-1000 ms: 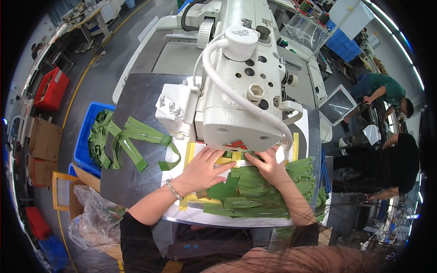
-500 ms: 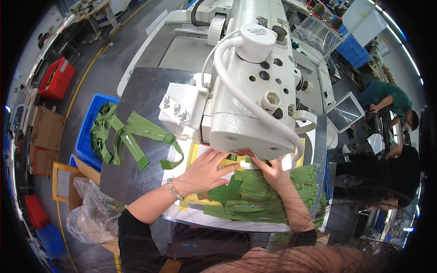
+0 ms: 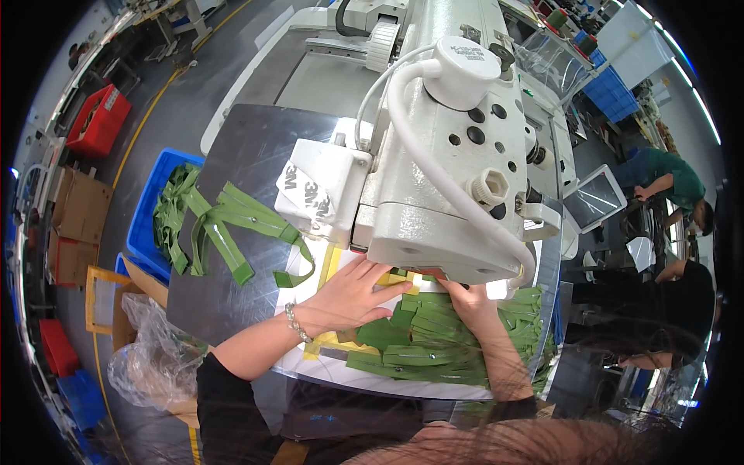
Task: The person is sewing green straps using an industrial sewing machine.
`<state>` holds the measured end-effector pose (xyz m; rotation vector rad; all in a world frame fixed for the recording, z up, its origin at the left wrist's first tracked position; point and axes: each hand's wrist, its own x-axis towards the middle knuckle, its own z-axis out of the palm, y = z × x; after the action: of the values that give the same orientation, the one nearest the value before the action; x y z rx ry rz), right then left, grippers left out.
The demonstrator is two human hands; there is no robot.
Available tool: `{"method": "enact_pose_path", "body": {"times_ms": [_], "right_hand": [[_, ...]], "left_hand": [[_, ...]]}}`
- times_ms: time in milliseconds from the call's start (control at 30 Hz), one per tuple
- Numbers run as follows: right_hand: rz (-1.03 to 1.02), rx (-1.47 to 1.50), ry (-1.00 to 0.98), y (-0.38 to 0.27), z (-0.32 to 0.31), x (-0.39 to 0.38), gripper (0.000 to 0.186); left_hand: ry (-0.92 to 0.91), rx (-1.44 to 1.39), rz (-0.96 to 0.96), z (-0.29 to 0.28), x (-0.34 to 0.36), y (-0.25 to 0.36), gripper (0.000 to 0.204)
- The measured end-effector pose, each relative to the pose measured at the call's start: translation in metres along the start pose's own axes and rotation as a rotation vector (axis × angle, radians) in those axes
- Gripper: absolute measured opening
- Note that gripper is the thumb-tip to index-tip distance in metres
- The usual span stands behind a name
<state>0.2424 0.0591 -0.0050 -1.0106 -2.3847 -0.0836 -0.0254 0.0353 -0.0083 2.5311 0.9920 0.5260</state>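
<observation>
My left hand (image 3: 353, 293) lies flat, fingers spread, and my right hand (image 3: 470, 304) curls, its hold hidden, both barely shifted beside the yellow tape (image 3: 329, 339), so the green strips (image 3: 442, 324) seem still steadied by the machine head (image 3: 434, 256).

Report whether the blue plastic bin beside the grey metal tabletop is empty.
Not empty: flat green fabric straps lie bunched inside the bin.
</observation>
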Motion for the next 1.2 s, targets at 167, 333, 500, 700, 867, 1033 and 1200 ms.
{"method": "enact_pose_path", "body": {"times_ms": [167,333,500,700,867,1033,1200], "right_hand": [[0.057,0.009,-0.029,-0.001,0.002,-0.003,0.028],[0.072,0.017,-0.071,0.007,0.007,-0.014,0.025],[0.077,0.074,-0.109,0.008,0.008,-0.011,0.023],[0.112,0.113,-0.138,0.011,0.011,-0.019,0.026],[0.125,0.113,-0.15,0.008,0.01,-0.022,0.027],[0.148,0.119,-0.168,0.009,0.007,-0.024,0.028],[0.166,0.202,-0.198,0.003,0.003,-0.021,0.029]], "left_hand": [[0.032,0.033,0.018,0.0,-0.001,-0.001,0.062],[0.029,0.036,0.025,0.001,0.0,0.0,0.062],[-0.009,0.012,0.003,0.001,0.0,-0.001,0.062],[0.001,0.028,0.012,0.003,0.0,-0.002,0.062],[0.006,0.038,0.017,0.0,0.0,-0.001,0.063],[0.061,0.031,0.028,0.003,0.001,0.0,0.065],[0.049,0.044,0.031,0.001,0.002,0.001,0.065]]}}
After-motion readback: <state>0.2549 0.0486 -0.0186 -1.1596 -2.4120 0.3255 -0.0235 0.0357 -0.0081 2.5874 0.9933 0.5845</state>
